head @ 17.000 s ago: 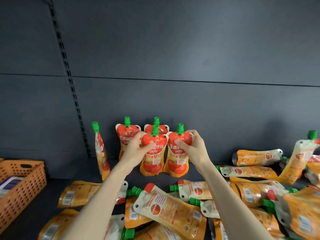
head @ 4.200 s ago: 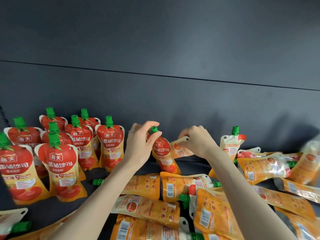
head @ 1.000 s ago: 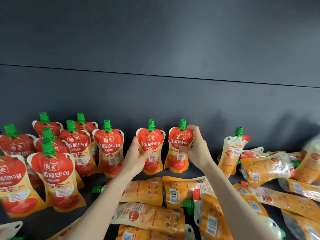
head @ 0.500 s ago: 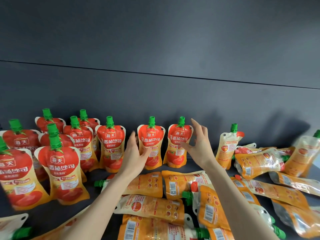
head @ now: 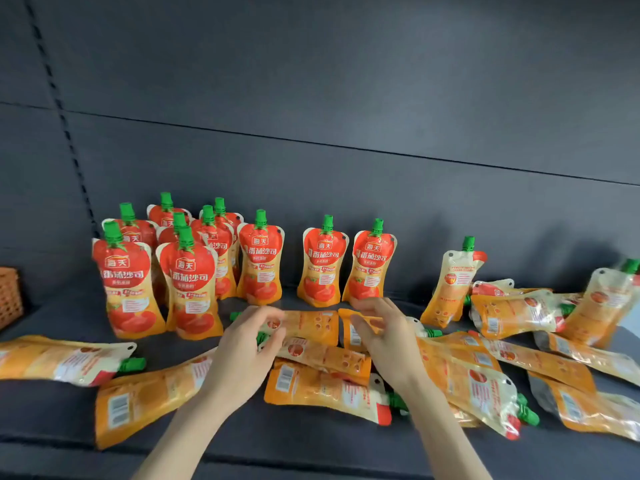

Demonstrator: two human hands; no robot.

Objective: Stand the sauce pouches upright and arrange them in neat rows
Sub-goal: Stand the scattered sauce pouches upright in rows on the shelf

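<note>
Ten pouches [head: 259, 261] stand upright at the back of the dark shelf [head: 311, 441], with red fronts facing out and green caps up. Eight of them crowd in rows at the left. A pair [head: 323, 268] stands side by side just to the right, with a gap between the two groups. Further right, a lone pouch [head: 453, 285] stands with its pale back showing, tilted with its cap to the right. Many flat pouches [head: 325, 393] lie across the front and right of the shelf, orange backs and barcodes up, overlapping one another, their caps pointing different ways. Both bare hands reach in over this heap, just in front of the pair. The left hand [head: 242, 355] is over the cap end of a flat one, fingers loosely bent and gripping nothing that shows. The right hand [head: 388, 341] is beside it over the next one, fingers spread and slightly bent, also holding nothing. Motion blur hides whether any fingertip touches the foil. An orange basket [head: 8, 296] sits at the far left edge, well apart from the pouches.
</note>
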